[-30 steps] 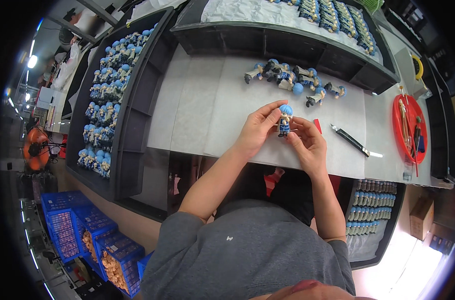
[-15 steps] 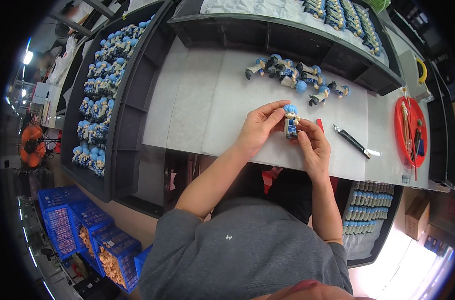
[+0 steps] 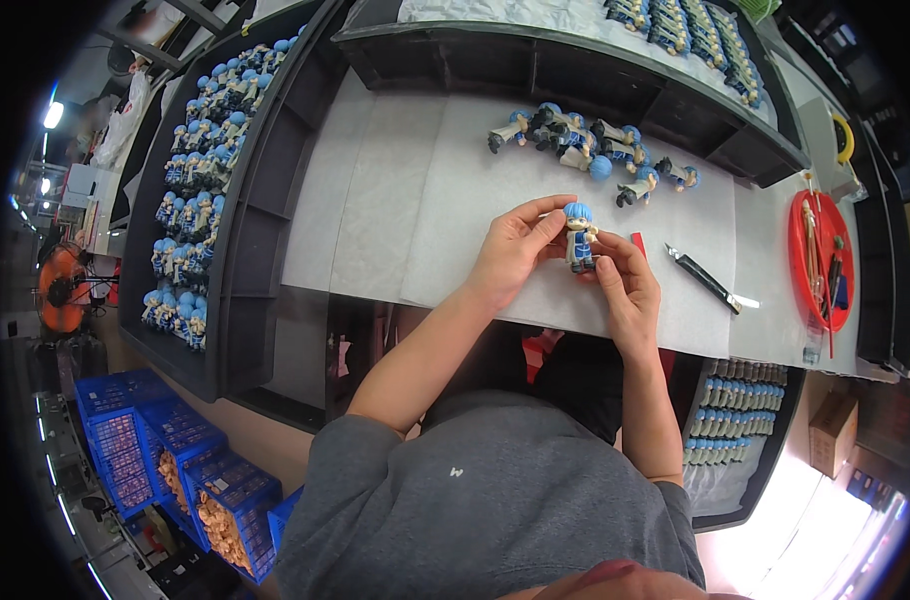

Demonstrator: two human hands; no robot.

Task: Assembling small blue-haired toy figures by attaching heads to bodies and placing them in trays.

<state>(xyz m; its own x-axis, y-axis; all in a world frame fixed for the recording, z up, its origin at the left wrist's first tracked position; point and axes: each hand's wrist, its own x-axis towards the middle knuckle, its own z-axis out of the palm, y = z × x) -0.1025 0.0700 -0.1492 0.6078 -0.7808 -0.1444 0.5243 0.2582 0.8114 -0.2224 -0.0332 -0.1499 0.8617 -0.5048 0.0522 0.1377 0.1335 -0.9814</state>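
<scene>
A white-covered bench (image 3: 415, 190) fills the middle of the view. On its left stands a long dark tray (image 3: 240, 240) packed with rows of blue-haired figurines; a second dark tray (image 3: 575, 60) runs along the far edge. At the right lies a red dish (image 3: 797, 250) of tools. A loose heap of figurines (image 3: 585, 145) lies toward the back of the bench, and a slim craft knife (image 3: 710, 280) rests just right of the hands.

Above the bench's near half, both hands meet on one small figurine (image 3: 579, 235) with blue hair, held upright. The left hand (image 3: 510, 255) pinches it from the left with thumb and fingertips, while the right hand (image 3: 625, 285) closes on its lower body and legs, fingers curled in.

The figurine looks like light, rigid moulded plastic, probably smooth and a little slippery. Its thin arms and the neck joint seem the weak spots, so the torso and legs are the safer places to grip, and gentle fingertip pressure should be enough.
</scene>
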